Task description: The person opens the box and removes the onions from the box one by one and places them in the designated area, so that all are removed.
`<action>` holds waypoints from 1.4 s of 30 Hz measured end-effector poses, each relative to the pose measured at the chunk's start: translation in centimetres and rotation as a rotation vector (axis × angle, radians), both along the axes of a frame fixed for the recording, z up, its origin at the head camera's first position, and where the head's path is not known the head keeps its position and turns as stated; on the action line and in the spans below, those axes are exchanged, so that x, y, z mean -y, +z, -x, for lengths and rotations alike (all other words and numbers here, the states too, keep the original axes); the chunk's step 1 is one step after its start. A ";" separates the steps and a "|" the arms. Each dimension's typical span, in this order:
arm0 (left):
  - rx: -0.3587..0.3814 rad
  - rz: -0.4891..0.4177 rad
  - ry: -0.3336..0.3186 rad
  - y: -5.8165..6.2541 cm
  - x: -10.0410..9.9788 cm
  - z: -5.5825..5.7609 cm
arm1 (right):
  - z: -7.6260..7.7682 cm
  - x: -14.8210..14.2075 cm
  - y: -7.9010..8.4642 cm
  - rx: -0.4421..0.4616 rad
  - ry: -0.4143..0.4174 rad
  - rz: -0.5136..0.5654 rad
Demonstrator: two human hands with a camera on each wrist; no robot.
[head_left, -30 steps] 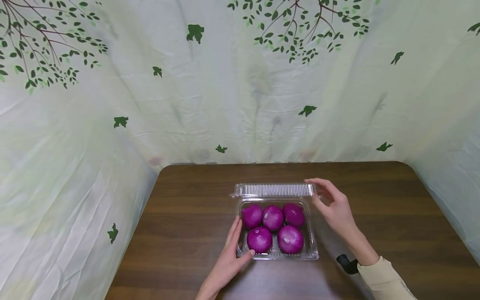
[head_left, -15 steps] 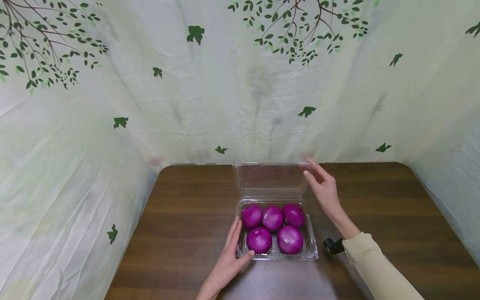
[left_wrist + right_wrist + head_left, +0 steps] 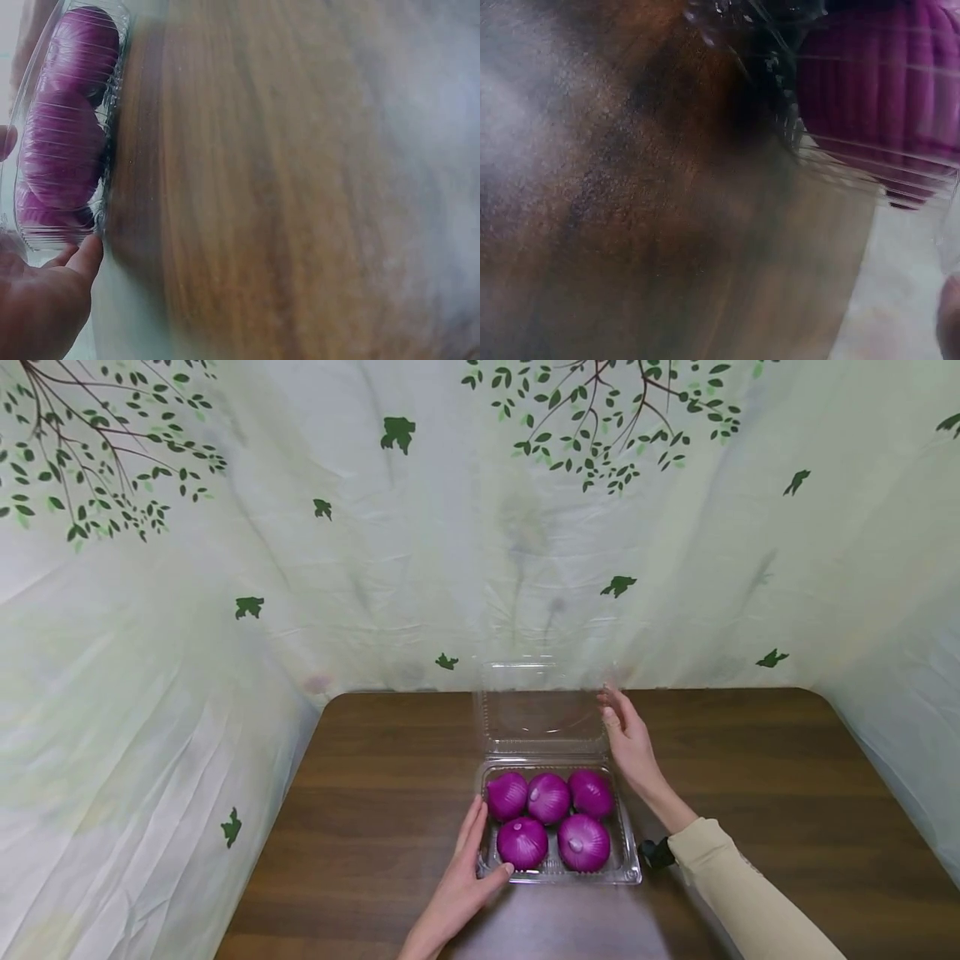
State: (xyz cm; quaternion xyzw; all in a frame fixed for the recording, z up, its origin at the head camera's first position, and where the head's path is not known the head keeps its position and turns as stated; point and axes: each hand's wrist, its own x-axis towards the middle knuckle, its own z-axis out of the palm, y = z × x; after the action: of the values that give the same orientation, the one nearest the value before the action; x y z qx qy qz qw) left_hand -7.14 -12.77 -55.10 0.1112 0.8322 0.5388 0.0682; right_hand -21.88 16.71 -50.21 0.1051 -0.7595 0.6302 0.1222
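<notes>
A clear plastic clamshell container (image 3: 555,877) stands on the table with several red onions (image 3: 585,843) inside, three behind and two in front. Its hinged lid (image 3: 543,714) is raised at the back. My left hand (image 3: 461,881) lies along the near left corner, fingers straight on the left side and thumb on the front rim. In the left wrist view, fingertips (image 3: 88,255) touch the ribbed wall. My right hand (image 3: 633,747) pinches the lid's right edge between thumb and fingers. Only a bit of that hand shows in the right wrist view, beside the container wall and an onion (image 3: 877,82).
The brown wooden table (image 3: 390,793) has rounded far corners. A pale curtain (image 3: 420,543) printed with leaves and birds hangs behind it and along both sides. A black device (image 3: 656,853) is strapped to the right wrist by the cuff.
The right hand has moved back and left with the lid, swinging it from over the container's back edge to nearly upright. The left hand and the onions have stayed in place.
</notes>
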 end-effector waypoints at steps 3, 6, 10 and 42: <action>0.002 -0.012 0.004 -0.1 0.0 0.0 | 0.2 0.0 -1.0 0.036 -0.025 -0.073; 0.008 -0.013 0.010 -0.1 -0.1 0.0 | 0.4 -0.1 -1.6 0.062 -0.034 -0.091; 0.017 -0.016 0.011 -0.2 -0.1 -0.1 | 0.6 -0.5 -2.1 0.101 -0.033 -0.085; 0.009 -0.019 0.010 0.1 -0.2 -0.1 | -0.2 -1.7 -4.0 0.367 0.073 0.021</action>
State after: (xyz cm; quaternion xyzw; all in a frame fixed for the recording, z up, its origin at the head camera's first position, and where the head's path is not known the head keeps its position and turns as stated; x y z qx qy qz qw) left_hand -7.08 -12.58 -55.03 0.1052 0.8274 0.5475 0.0683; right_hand -21.68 18.41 -54.17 0.0146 -0.7580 0.6508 -0.0405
